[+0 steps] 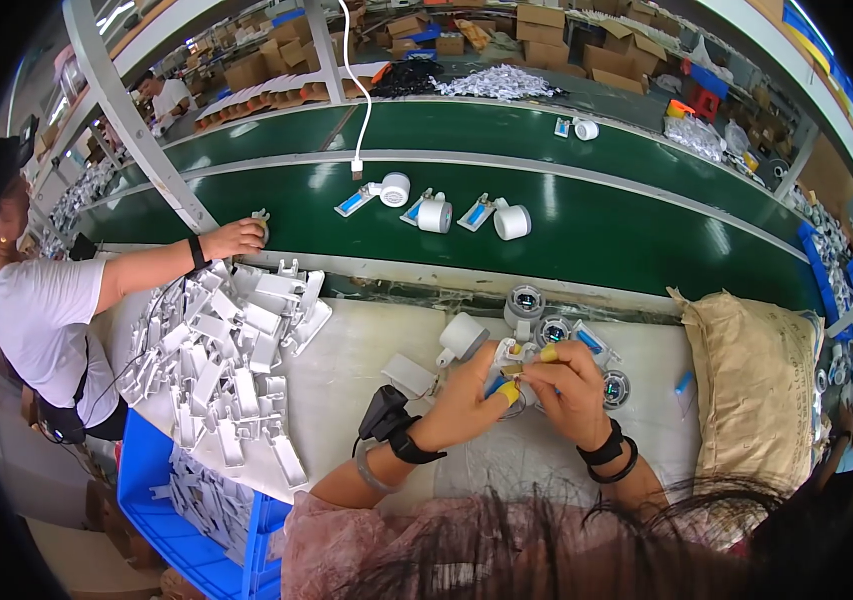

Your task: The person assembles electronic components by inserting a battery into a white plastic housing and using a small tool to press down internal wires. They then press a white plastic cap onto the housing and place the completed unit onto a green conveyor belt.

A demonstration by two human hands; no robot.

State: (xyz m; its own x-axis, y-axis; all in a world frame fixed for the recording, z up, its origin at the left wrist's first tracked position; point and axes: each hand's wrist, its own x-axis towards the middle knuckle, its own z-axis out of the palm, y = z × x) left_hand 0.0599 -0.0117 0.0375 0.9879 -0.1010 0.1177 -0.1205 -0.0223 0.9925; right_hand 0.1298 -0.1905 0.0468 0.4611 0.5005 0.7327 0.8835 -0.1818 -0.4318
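My left hand and my right hand meet over the pale worktop, fingertips pinched together on a small white plastic part. Yellow covers sit on some fingertips. Something blue shows under the left thumb; the fingers hide most of it. Just beyond are round white housings with exposed circuit boards, one upright and another by my right wrist. A white-and-blue piece lies beside my right fingers. Left of my left hand are a white cylindrical housing and a flat white cover.
A heap of white plastic brackets covers the worktop's left, above a blue bin. A brown sack stands at right. Beyond runs a green conveyor carrying white units. A co-worker's hand reaches to its edge. A white cable hangs down.
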